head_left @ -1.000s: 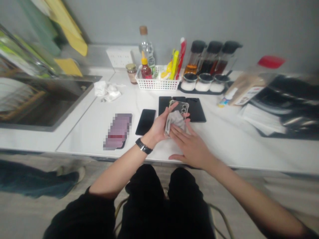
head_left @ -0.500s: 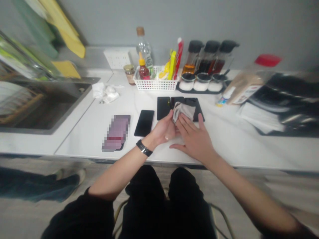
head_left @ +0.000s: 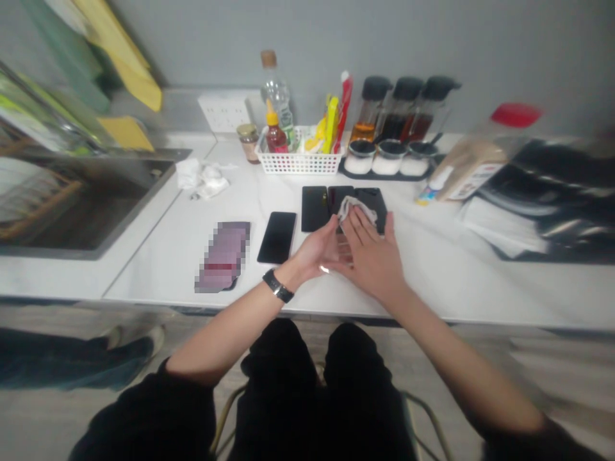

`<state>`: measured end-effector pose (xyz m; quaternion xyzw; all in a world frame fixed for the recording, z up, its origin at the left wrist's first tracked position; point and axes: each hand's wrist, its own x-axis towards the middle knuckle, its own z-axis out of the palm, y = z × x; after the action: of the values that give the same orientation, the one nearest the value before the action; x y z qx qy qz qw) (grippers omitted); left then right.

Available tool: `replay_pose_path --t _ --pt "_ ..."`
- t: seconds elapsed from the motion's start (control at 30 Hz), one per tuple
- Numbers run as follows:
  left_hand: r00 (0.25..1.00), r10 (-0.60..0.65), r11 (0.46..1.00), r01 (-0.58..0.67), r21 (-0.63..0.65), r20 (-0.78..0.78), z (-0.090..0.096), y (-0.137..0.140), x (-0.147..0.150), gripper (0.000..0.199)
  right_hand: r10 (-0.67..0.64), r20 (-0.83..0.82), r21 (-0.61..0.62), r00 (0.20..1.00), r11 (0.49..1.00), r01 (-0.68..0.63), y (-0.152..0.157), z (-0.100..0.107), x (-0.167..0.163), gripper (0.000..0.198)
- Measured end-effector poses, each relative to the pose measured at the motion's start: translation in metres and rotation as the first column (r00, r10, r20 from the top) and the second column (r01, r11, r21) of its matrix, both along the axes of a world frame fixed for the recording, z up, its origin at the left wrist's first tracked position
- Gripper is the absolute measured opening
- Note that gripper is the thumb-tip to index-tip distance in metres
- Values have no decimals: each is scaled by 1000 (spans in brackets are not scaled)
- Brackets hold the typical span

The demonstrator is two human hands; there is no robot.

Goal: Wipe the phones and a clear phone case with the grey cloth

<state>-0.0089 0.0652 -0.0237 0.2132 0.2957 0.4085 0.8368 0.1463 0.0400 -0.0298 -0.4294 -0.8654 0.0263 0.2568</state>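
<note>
This is a kitchen: at left a sink, with dishes in a rack, is set into the pale surface, whose far side carries three pouring bottles, small jars and a white basket with a squeeze bottle. Cloths hang at far left.

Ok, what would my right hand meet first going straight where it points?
Beyond the cloth under your right hand, likely the white basket; depth is unclear, so you might brush the middle black device first.

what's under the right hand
Under the right hand, a pale cloth and part of a clear case show; whatever the hand covers can't be seen.
</note>
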Motion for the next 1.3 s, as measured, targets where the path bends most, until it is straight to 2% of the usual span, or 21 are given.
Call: replay_pose_path --t 0.07,0.17,0.27,0.37,0.47,0.53,0.6,0.73,0.83,0.9,0.97,1.03,1.17,1.23,1.3 --pt "1000 10 1000 -9 -11 21 -2 1 -2 61 -11 -1 20 1000 1000 11 1 -2 -8 101" --pt "989 105 988 -116 105 105 4 -1 -10 56 69 61 47 996 996 -72 -25 -15 -17 110" --pt "986 130 973 -147 179 106 11 -2 -15 59 125 143 56 982 989 -135 -48 -23 -11 113" --pt "987 122 976 -140 169 108 7 -2 -12 56 36 161 77 986 996 -49 -36 -17 0 106" --pt "998 -1 997 -4 83 57 -3 -1 -8 59 -86 126 98 988 992 74 -9 -7 -1 97" --pt "999 -44 999 43 30 24 -6 0 -8 65 -98 100 99 990 991 88 -5 -6 -8 97" --pt "999 15 999 -17 52 30 -4 0 -10 62 -33 89 99 996 995 24 -16 -11 -15 103" --pt "990 127 976 -135 173 59 7 -3 -15 59 99 121 87 988 990 -110 -46 -24 -13 112" --pt "990 133 973 -139 183 46 9 -6 -12 56 -3 116 84 993 996 -7 -35 -21 -4 107" --pt "992 124 984 -123 132 4 9 -7 -8 52 -104 92 89 990 991 96 -18 -16 -4 104" --pt "991 129 989 -126 74 -39 9 -9 -6 50 -144 71 82 987 987 138 -8 -14 -9 105" --pt "988 154 986 -151 68 -30 10 -9 -7 50 -86 55 64 995 995 83 -12 -17 -18 112" --pt "983 173 969 -182 168 67 13 -8 -10 57 105 16 23 994 994 -105 -39 -31 -28 121" --pt "981 174 965 -186 183 82 14 -8 -8 58 95 -15 3 995 996 -95 -39 -33 -28 117" --pt "984 157 974 -168 150 84 15 -9 -3 56 2 -62 -20 998 1000 -3 -28 -30 -26 113"
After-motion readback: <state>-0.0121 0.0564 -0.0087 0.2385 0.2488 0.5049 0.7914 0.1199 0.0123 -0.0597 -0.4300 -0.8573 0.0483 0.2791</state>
